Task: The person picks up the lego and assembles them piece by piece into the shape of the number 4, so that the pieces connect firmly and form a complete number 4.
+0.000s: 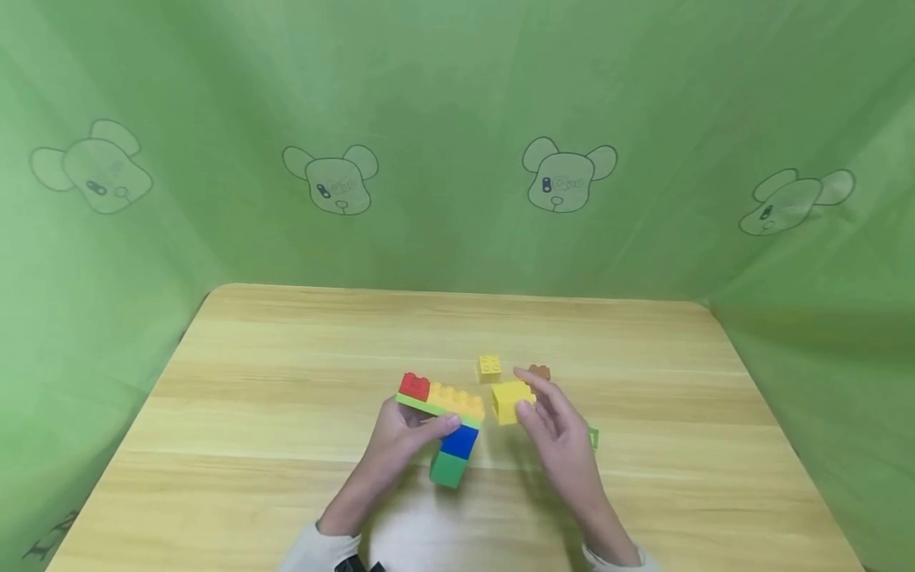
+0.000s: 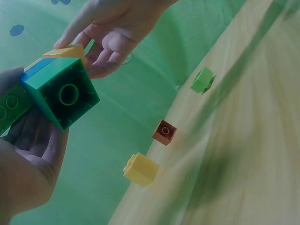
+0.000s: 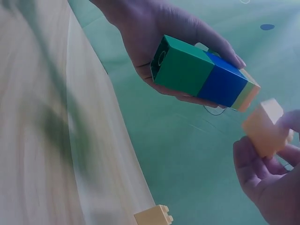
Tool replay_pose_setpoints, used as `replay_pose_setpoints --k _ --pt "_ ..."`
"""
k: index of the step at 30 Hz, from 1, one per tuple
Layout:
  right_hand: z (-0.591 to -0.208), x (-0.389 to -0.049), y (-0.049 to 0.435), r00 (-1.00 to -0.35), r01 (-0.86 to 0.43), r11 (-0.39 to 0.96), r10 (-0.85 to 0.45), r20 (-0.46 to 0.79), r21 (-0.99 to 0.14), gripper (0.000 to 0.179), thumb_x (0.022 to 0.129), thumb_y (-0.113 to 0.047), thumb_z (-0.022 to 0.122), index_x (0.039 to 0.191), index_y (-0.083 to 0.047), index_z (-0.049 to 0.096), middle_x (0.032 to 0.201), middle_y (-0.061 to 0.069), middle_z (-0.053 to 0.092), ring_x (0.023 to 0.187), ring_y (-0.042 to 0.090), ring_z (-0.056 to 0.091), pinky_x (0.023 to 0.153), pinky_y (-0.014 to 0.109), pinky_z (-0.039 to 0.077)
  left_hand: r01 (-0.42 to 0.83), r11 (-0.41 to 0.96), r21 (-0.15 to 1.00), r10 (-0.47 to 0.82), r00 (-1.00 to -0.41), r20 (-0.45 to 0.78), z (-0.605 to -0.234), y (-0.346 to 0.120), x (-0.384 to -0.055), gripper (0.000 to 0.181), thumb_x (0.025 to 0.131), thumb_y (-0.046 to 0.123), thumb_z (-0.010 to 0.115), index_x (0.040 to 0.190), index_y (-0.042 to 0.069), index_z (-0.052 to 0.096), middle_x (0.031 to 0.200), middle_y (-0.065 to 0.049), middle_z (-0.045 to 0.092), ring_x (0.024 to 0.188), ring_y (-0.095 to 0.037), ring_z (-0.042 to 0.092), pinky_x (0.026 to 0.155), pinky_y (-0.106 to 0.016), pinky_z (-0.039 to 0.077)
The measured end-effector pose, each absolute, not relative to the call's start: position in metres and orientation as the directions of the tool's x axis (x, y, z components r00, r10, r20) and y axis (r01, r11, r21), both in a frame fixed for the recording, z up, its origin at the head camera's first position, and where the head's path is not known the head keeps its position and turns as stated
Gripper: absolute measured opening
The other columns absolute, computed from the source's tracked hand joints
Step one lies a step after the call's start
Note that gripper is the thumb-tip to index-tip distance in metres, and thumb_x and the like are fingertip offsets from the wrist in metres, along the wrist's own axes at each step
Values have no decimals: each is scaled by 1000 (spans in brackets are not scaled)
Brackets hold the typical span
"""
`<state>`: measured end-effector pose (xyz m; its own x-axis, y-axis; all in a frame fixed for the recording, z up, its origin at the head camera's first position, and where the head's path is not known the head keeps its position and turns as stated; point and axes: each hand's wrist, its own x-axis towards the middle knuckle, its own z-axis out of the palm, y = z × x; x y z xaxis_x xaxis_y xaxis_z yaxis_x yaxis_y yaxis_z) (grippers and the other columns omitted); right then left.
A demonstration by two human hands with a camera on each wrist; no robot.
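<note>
My left hand point(image 1: 397, 435) grips a built piece of toy building bricks above the table. Its top is a flat light-green plate point(image 1: 422, 405) bearing a red brick point(image 1: 415, 386) and an orange-yellow studded row point(image 1: 456, 400). Below hang a blue brick point(image 1: 460, 442) and a green brick point(image 1: 449, 469), whose hollow underside faces the left wrist view. Just right of this piece, my right hand point(image 1: 561, 433) pinches a yellow brick point(image 1: 509, 401) between thumb and fingers, its studs turned rightward. In the right wrist view a small gap separates the yellow brick point(image 3: 265, 129) from the built piece.
On the wooden table point(image 1: 300, 342) stands another yellow brick point(image 1: 489, 367), behind the hands. A brown brick point(image 1: 541, 371) and a light-green brick point(image 2: 203, 80) lie beyond and beside the right hand. Green cloth point(image 1: 457, 95) with mouse-like heads hangs around the table.
</note>
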<state>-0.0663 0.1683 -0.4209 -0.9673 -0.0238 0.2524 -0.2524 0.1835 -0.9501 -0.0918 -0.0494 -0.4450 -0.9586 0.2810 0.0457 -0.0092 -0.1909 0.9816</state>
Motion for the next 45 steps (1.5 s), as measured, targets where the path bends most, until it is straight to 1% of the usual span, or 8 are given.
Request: replay_pose_setpoints --k 2,6,9,16,21,25,32,45 --pt "-419 -66 168 -970 -240 158 -15 241 -958 36 98 -15 53 134 -11 48 145 4 40 130 23 40 97 25 44 7 -172 985 290 -955 58 -445 -49 -92 36 81 18 75 110 3 61 104 -13 65 96 -28 62 89 -40 50" --pt "-415 -67 166 -973 -232 67 -12 231 -970 36 98 -10 50 133 -4 42 135 15 47 118 26 53 91 31 50 22 -147 989 318 -946 68 -445 -48 -93 35 81 20 75 110 5 62 104 -11 66 96 -27 62 89 -39 51" --pt "-412 -67 165 -970 -245 50 -16 245 -968 35 98 -8 51 132 -3 43 129 18 51 116 25 54 94 31 48 37 -129 991 328 -942 78 -444 -46 -93 35 80 21 76 109 6 62 103 -10 66 94 -25 63 85 -39 53" --pt "-411 -67 164 -964 -267 104 -31 265 -958 34 95 -10 57 129 -7 51 134 9 49 127 22 46 102 29 40 45 -96 994 348 -934 76 -437 -42 -89 35 80 13 76 111 3 61 105 -9 66 94 -23 64 84 -36 54" --pt "-414 -66 166 -960 -278 138 -59 272 -951 35 94 -9 58 128 -9 53 136 7 49 132 23 40 105 28 36 75 -80 994 359 -928 99 -445 -40 -90 34 80 18 77 108 5 63 102 -7 67 92 -23 65 82 -35 55" --pt "-414 -65 166 -955 -295 127 -71 288 -947 37 92 -4 60 128 -8 53 136 7 50 132 21 40 100 29 42 82 -71 994 368 -924 103 -447 -37 -90 35 79 21 77 109 8 63 102 -5 67 92 -22 65 81 -35 55" --pt "-414 -68 161 -947 -318 94 -76 312 -943 35 89 -1 63 124 -4 56 131 15 52 115 24 56 84 33 54 98 -52 994 345 -932 110 -445 -37 -93 36 77 23 79 106 9 63 99 -4 68 89 -21 66 78 -36 56" --pt "-411 -68 169 -959 -275 63 -92 269 -959 35 85 1 67 119 -1 57 132 16 51 113 26 58 80 36 55 71 -54 996 349 -933 86 -443 -34 -94 39 75 24 81 107 10 64 99 -4 68 89 -22 66 78 -36 56"
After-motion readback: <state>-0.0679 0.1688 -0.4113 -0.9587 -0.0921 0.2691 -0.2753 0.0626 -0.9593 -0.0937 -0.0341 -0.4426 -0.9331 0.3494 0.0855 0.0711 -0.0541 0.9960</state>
